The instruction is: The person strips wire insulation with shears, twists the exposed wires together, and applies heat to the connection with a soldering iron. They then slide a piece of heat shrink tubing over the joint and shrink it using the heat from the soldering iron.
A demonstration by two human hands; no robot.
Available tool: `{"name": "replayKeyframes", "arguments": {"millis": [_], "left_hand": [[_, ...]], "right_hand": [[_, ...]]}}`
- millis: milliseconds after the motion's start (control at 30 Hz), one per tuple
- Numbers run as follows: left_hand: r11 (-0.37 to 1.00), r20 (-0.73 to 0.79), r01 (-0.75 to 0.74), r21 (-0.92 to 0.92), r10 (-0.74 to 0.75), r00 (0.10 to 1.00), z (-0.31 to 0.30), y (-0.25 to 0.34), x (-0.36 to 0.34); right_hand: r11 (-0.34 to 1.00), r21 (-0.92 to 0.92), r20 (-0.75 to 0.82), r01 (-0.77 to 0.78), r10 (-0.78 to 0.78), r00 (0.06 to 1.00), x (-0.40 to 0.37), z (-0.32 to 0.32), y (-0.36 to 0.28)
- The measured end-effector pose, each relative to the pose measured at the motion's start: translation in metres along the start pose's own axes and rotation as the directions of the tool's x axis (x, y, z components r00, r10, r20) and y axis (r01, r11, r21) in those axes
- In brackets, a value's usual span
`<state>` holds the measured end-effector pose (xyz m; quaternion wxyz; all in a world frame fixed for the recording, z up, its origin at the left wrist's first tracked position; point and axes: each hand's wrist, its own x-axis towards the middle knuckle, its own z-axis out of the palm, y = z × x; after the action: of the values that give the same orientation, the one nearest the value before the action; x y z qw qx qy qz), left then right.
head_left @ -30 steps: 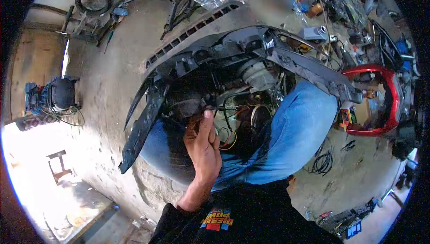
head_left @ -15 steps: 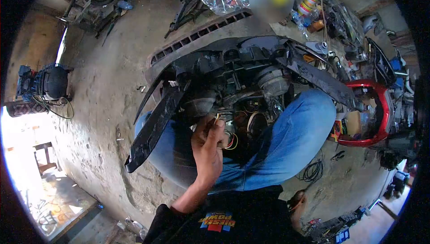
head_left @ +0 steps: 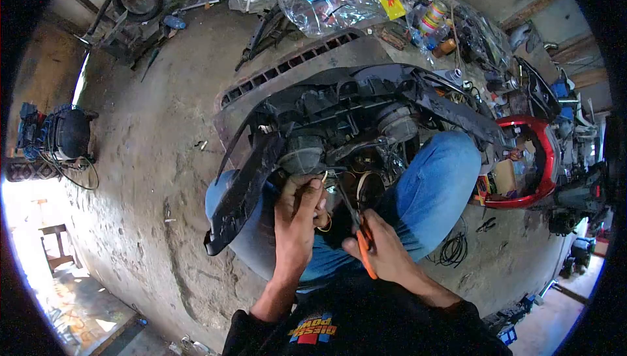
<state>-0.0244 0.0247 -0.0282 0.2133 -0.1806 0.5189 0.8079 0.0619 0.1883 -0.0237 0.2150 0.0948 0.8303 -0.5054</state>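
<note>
My left hand (head_left: 297, 222) is closed, thumb against fingers, on a thin wire (head_left: 324, 177) whose pale end sticks up past the thumb. A yellow loop of wire (head_left: 326, 224) hangs below those fingers. My right hand (head_left: 386, 251) grips a pair of orange-handled scissors (head_left: 367, 259), with the dark blades pointing up and left towards the wire. Across my lap lies a black plastic vehicle fairing (head_left: 238, 196) with its back facing me. Two round lamp housings (head_left: 302, 155) show on it, one just above my left fingers.
A slatted metal plate (head_left: 228, 124) lies beyond the fairing. Clear plastic bags (head_left: 326, 3) and bottles crowd the far side. A red plastic frame (head_left: 547, 166) and a coil of black cable (head_left: 454, 249) are at the right. An air compressor (head_left: 68, 132) stands at the left.
My right hand has come up from beside my right hip to the middle, now with scissors near the wire. My left hand keeps hold of the wire. The view has shifted slightly.
</note>
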Motion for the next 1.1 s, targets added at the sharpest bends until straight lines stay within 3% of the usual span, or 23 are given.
{"name": "replayKeyframes", "arguments": {"millis": [100, 200, 300, 533, 767, 967, 1033, 1100], "left_hand": [[1.0, -0.009, -0.007, 0.002, 0.007, 1.0, 0.001, -0.001, 0.0], [1.0, -0.035, -0.008, -0.002, 0.008, 0.999, 0.004, -0.001, 0.0], [1.0, -0.01, 0.011, 0.004, -0.011, 1.0, -0.001, -0.002, 0.002], [1.0, -0.012, 0.007, 0.022, -0.007, 1.0, -0.001, -0.002, 0.002], [0.999, -0.001, -0.03, 0.022, 0.03, 1.0, 0.002, 0.001, 0.002], [0.976, -0.012, -0.143, 0.162, 0.146, 0.989, 0.008, 0.004, -0.001], [0.973, -0.025, -0.136, 0.187, 0.143, 0.989, 0.007, 0.003, 0.0], [0.971, -0.028, -0.132, 0.2, 0.14, 0.99, 0.006, 0.001, 0.0]], "right_hand": [[0.992, -0.069, -0.094, 0.104, -0.11, 0.989, 0.017, 0.003, -0.002], [0.993, -0.097, -0.176, 0.06, -0.076, 0.981, 0.029, 0.004, -0.017], [0.978, -0.16, -0.239, 0.136, -0.172, 0.956, 0.043, 0.011, -0.01], [0.974, -0.146, -0.288, 0.171, -0.207, 0.935, 0.051, 0.016, 0.005], [0.934, -0.217, -0.297, 0.284, -0.34, 0.892, 0.067, 0.017, 0.021], [0.918, -0.219, -0.326, 0.332, -0.389, 0.862, 0.078, 0.023, 0.03], [0.934, -0.192, -0.312, 0.3, -0.348, 0.884, 0.079, 0.017, 0.028], [0.906, -0.237, -0.302, 0.351, -0.412, 0.86, 0.082, 0.014, 0.034]]}}
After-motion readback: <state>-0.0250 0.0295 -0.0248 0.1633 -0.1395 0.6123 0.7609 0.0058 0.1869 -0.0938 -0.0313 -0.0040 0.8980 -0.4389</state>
